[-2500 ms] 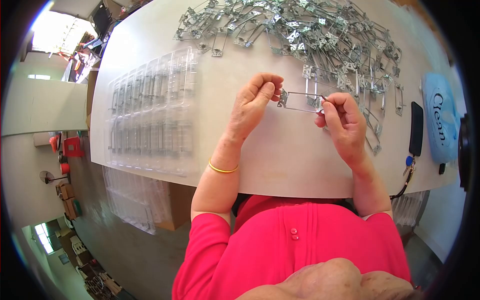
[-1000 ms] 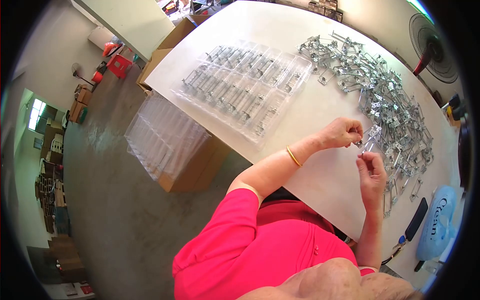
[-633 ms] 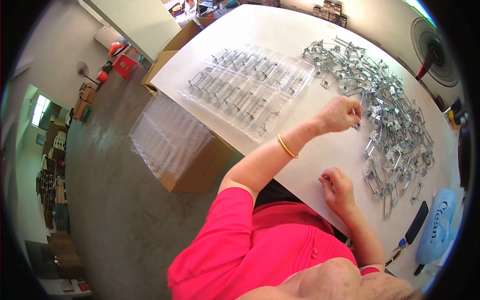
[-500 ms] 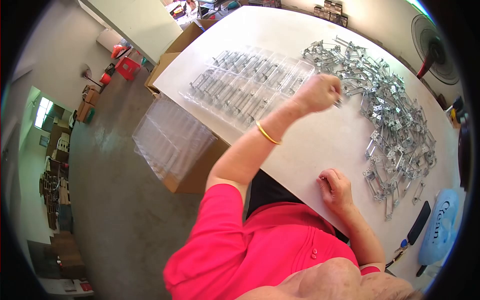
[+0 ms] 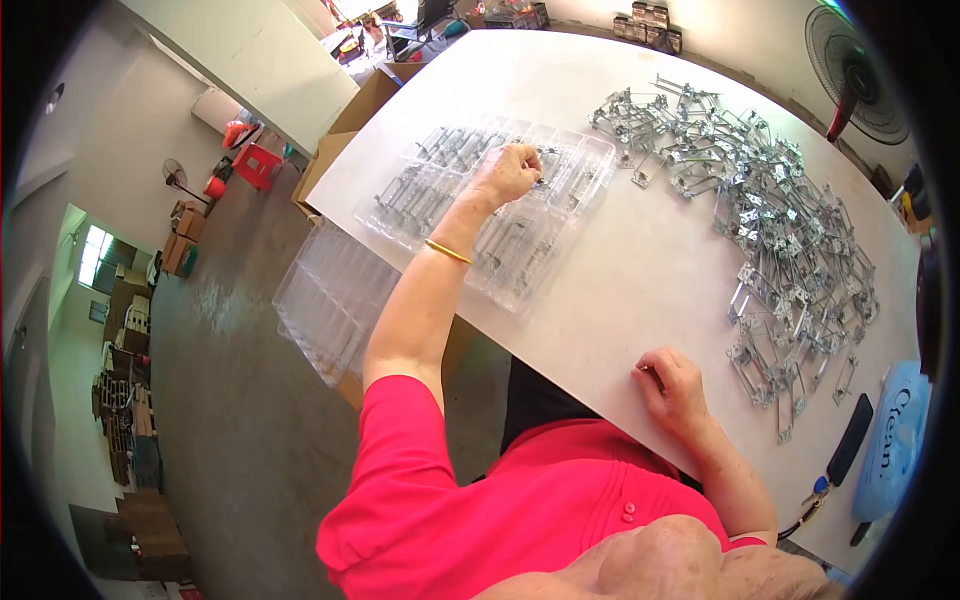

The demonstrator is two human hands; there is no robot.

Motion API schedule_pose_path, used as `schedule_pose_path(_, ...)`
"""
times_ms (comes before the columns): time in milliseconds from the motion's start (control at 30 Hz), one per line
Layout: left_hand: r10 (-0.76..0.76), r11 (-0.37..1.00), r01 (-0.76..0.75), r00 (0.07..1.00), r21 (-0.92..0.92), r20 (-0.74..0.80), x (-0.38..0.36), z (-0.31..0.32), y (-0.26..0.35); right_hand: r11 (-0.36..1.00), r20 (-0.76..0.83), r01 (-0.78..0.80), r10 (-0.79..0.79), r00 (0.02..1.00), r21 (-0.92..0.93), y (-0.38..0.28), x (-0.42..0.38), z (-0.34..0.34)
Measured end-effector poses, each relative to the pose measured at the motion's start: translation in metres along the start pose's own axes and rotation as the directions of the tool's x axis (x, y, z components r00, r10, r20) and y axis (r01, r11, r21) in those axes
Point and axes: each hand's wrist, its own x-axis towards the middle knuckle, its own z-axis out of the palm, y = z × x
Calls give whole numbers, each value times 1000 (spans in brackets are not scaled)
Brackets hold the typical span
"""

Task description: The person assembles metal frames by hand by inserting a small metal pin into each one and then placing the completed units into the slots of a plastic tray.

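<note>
My left hand, with a yellow bangle on the wrist, is closed in a pinch above the clear plastic tray. A small bit of metal shows under its fingertips, seemingly a metal bracket; most of it is hidden by the hand. Rows of similar metal brackets lie in the tray's compartments. Near the table's front edge, my right hand rests with fingers curled and nothing visible in them. To its right spreads a large pile of loose metal brackets.
Clear empty trays sit in a cardboard box off the table's left edge. On the white table at the right are a black phone, keys and a blue bag. A fan stands beyond.
My left hand has moved left from beside the bracket pile to over the tray, still pinched. My right hand has stayed at the table edge. The view has shifted slightly.
</note>
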Motion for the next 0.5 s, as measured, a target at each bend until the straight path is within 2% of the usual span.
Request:
schedule_pose_path(133,-57,998,57,998,-15,33,7,1,0,1000,6,-22,22,1000,4,-1,0,-1)
schedule_pose_path(300,79,993,-82,996,80,36,7,3,6,1000,-15,-11,11,1000,9,0,2,1)
schedule_pose_path(500,51,989,-54,998,135,28,14,8,2,1000,4,-20,20,1000,14,1,2,0)
